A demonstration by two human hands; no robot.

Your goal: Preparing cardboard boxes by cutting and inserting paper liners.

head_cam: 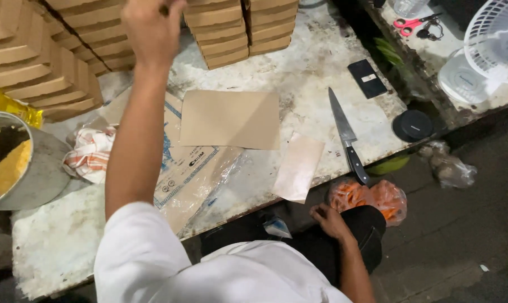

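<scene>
**Operator A:** Report occlusions first.

**Operator B:** The left hand [151, 28] sits at the top edge, partly cropped. It is seen from the back, so the fingertips are out of view. A small dark item shows at its upper edge; its kind cannot be determined. The stacked cardboard boxes [220, 39] behind it are cut off at the top and left. The metal bowl [37, 168] is cropped at the left edge, with only part of its dark and yellow contents visible. The white fan [492, 39] is cropped at the right.

**Operator A:** Finger state, left hand?

**Operator B:** Fingers curled into a closed fist, raised in front of the boxes. Whether it touches them cannot be told.

**Operator A:** Right hand?

**Operator B:** The right hand [329, 220] is low, below the table [310, 73] edge, resting on the person's dark trouser knee. Fingers are loosely bent and hold nothing. It lies just beside a clear plastic bag of orange pieces [372, 197], apparently not touching it.

**Operator A:** Surrounding items?

**Operator B:** A brown paper sheet [230, 119] lies flat at table centre, with a smaller pale sheet [299, 167] overhanging the near edge. A kitchen knife [346, 137] lies right of them, handle toward the person. A striped cloth [91, 154] lies beside the bowl. Pink-handled scissors [414, 23] rest on the far surface.
</scene>
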